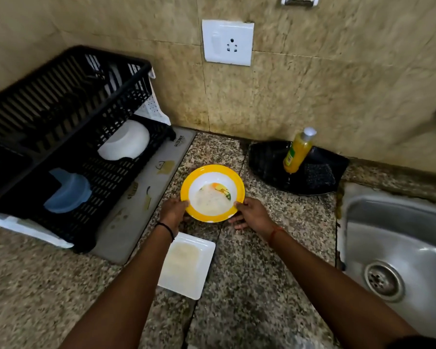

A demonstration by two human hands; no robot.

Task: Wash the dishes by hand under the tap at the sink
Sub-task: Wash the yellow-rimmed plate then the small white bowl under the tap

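From the head camera, the yellow-rimmed bowl (212, 193) is on the granite counter (262, 260), between the black drying rack (68, 137) on the left and the steel sink (398, 248) on the right. The left hand (173, 213) holds its left rim, and the right hand (252, 216) holds the right rim, thumb on top and the other fingers spread low beside it. Both hands are half closed around the rim; if the bowl is already lifted, I cannot tell. Inside is a pale watery residue. It looks like light, stiff plastic or melamine, probably greasy and slippery, so a grip on two opposite rims is sensible, kept level so nothing spills. A white square plate (186, 265), also dirty, lies nearer the person. The soap bottle (297, 152) stands on a black tray (269, 159) behind the sink
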